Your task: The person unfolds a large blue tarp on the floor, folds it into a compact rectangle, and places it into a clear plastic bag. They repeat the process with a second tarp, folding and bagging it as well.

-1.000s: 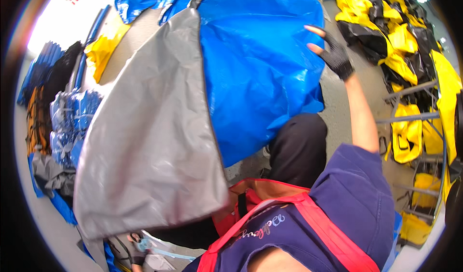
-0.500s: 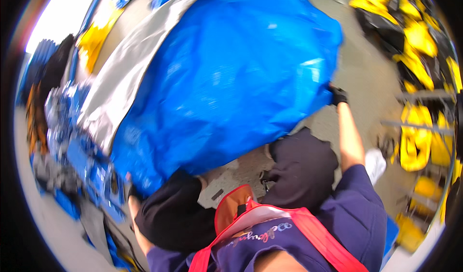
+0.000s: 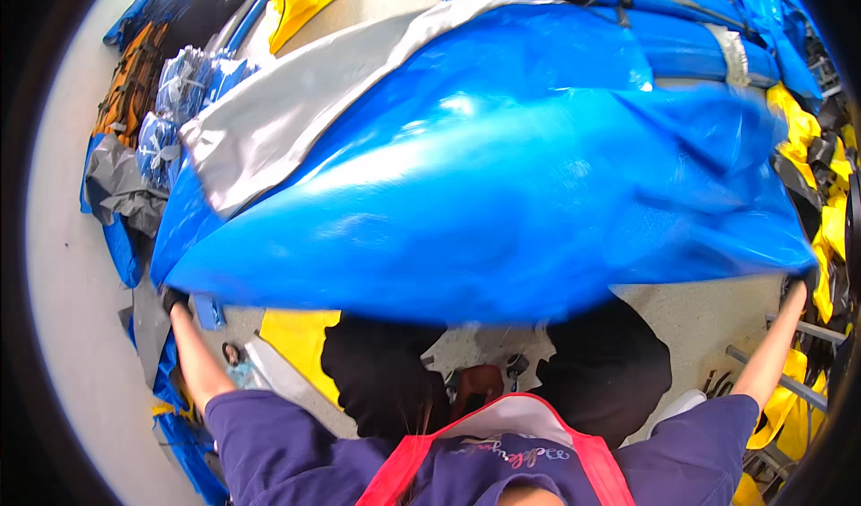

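A large shiny blue tarp spreads across the view in front of me, its near edge raised over my knees and blurred by motion. Along its far left side a grey face of the sheet is folded over. At the tarp's near left corner my left hand, in a black glove, grips the edge. My right hand, also dark-gloved, grips the near right corner. Both arms are stretched wide apart. The sheet hides part of the fingers of each hand.
Rolled blue tarps lie at the far right. Yellow and black sheets are heaped along the right beside a metal rack. Clear-wrapped blue bundles and a crumpled grey sheet sit at left. A yellow sheet lies near my left knee.
My left hand has come up and out to the left, and my right hand has moved farther right. The tarp's near edge is now pulled wide between them, and my view has turned.
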Tool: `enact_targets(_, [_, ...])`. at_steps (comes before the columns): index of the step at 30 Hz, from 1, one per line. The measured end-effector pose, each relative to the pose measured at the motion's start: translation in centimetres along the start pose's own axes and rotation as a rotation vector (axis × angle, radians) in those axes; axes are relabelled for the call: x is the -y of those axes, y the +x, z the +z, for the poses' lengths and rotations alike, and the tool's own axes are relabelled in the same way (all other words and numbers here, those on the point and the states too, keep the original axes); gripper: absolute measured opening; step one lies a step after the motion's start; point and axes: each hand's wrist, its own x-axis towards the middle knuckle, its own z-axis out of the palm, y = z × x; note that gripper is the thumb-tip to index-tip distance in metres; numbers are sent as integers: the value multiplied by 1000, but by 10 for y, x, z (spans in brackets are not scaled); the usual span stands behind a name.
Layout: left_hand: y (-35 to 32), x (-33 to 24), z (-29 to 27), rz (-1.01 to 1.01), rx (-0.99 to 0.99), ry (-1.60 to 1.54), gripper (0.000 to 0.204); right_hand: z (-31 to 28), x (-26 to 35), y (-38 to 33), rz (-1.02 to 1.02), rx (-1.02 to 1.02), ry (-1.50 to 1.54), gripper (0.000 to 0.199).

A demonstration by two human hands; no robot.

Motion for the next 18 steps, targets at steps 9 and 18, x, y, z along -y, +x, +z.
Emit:
enact_targets(9, [-62, -44, -68, 230, -224, -305, 78, -75, -68, -96, 51, -94, 55, 51])
enact_targets(18, [-395, -252, -178, 1848, 414, -59, 79, 28, -112, -112, 187, 330, -240, 53])
